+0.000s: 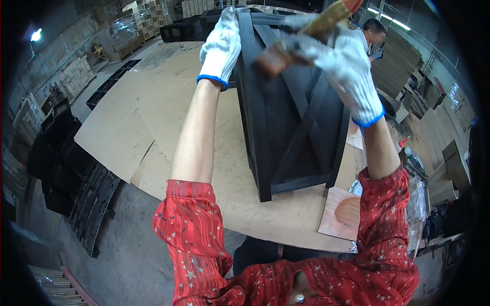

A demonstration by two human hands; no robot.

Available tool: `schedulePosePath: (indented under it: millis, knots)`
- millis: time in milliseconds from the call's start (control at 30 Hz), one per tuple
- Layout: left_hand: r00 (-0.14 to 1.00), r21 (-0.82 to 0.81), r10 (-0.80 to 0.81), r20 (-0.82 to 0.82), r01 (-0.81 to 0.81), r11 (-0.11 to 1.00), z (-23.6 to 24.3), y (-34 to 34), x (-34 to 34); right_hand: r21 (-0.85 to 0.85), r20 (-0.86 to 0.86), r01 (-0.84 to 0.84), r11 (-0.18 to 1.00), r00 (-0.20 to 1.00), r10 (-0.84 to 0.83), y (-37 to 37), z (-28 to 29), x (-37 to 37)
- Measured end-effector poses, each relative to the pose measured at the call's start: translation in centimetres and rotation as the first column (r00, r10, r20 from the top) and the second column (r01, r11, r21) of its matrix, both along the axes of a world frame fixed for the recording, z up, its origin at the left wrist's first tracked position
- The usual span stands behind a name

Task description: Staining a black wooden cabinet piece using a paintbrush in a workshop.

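Note:
A black wooden box (293, 109) with X-shaped cross braces stands upright in front of me on the board-covered table. My left hand (223, 43), in a white knit glove with a blue cuff, is closed over the box's top left corner. The glove's fingertips look darkly stained. Above the braced side, my right hand (341, 64), gloved the same way, grips a paintbrush (334, 18). The brush's handle points up to the right, while its brownish bristle end hangs over the box, smeared by motion. Whether the bristles touch the wood I cannot tell.
Brown sheets (168, 112) cover the table. A stained square board (341, 213) lies by the box's near right corner. Black slatted pieces (92, 204) are stacked at left. Another person (375, 38) is at the far right, near large panels.

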State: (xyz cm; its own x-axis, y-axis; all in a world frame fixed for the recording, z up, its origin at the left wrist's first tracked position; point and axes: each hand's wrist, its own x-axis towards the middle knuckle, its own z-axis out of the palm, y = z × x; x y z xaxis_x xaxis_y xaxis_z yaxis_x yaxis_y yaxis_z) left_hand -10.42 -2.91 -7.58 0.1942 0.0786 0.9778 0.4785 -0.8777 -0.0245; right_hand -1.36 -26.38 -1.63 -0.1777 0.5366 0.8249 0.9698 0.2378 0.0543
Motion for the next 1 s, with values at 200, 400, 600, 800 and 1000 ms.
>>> schedulePosePath:
  millis: [200,400,600,800,1000]
  knots:
    - [0.977,-0.384,-0.015,-0.212,-0.069,0.921,1.3,-3.5,-0.9,-0.291,-0.373,-0.1,0.952,0.928,-0.016,0.2,-0.6,-1.9]
    - [0.98,-0.485,-0.179,-0.086,0.116,0.867,2.0,-4.5,-1.1,0.039,-0.213,0.057,0.998,0.976,-0.047,0.4,1.9,-0.3]
    - [0.964,-0.513,-0.266,0.004,0.23,0.827,1.7,-4.2,-1.2,-0.196,-0.318,-0.017,0.981,0.947,-0.047,1.0,0.5,-1.1]
    - [0.974,0.179,-0.221,-0.041,0.225,0.958,-0.2,-0.3,-2.1,0.021,-0.667,-0.231,0.973,0.722,0.186,0.5,6.3,-5.0]
    - [0.99,-0.305,-0.131,-0.053,0.109,0.946,0.6,-4.2,-1.1,-0.06,-0.332,-0.098,0.993,0.941,0.072,2.1,4.2,0.5]
